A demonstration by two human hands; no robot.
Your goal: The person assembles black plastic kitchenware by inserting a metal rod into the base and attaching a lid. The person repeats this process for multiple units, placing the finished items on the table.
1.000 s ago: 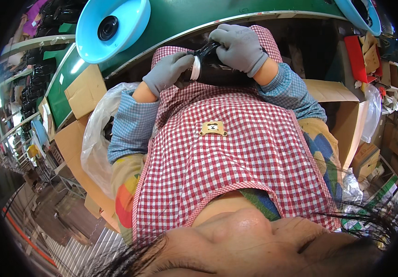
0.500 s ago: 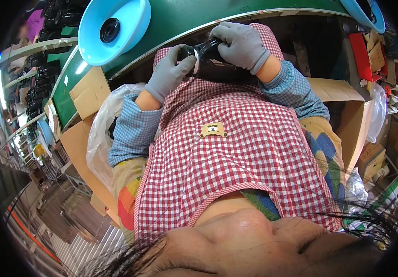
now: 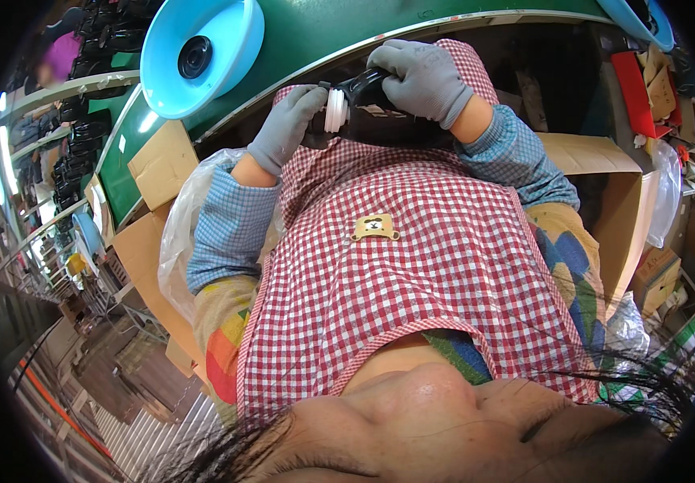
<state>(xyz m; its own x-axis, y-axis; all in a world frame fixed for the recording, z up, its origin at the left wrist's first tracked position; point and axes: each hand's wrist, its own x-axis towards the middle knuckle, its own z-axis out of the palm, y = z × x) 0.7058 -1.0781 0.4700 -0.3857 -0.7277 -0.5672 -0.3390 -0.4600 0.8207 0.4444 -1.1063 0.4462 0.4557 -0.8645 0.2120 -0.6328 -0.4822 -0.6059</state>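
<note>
A glossy black jug-like vessel [image 3: 400, 129] with a white threaded neck [image 3: 335, 111] lies on its side across my lap, neck toward the left. My right hand [image 3: 424, 79], in a grey glove, is closed round its black handle [image 3: 366, 80]. At the neck end, my gloved left hand [image 3: 287, 127] is closed on a black cap-like part [image 3: 315, 133], mostly hidden by the fingers. This part sits just left of the white threads; I cannot tell whether it still touches them.
A light blue basin [image 3: 239, 56] with a black round part [image 3: 194, 57] in it stands on the green bench [image 3: 323, 28]. Another blue basin [image 3: 653, 32] is at the far right. Cardboard boxes [image 3: 158, 169] flank me, and a red box [image 3: 633, 92] is at right.
My left hand has turned and shifted slightly left with the black part, uncovering more of the white threads. My right hand stays on the handle.
</note>
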